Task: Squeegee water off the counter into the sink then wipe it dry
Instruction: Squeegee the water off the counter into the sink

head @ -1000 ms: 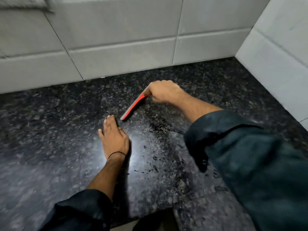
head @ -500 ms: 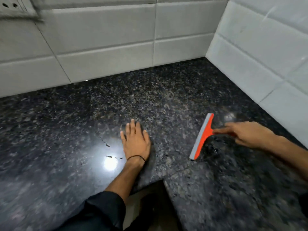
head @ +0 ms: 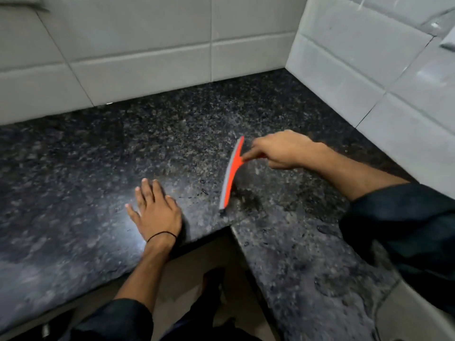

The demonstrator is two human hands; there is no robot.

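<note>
Fingers [head: 248, 157] of right hand [head: 283, 151] clenched on squeegee [head: 232, 173] handle, blade on wet counter [head: 98, 156]; left hand [head: 155, 210] flat, fingers released.

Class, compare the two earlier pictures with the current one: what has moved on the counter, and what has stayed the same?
The right hand carried the orange squeegee from beside the left hand out to the right, toward the corner wall, and it now sits partway back. Unchanged: the right hand grips the squeegee handle, the left hand lies flat on the black granite counter, and droplets remain.
</note>
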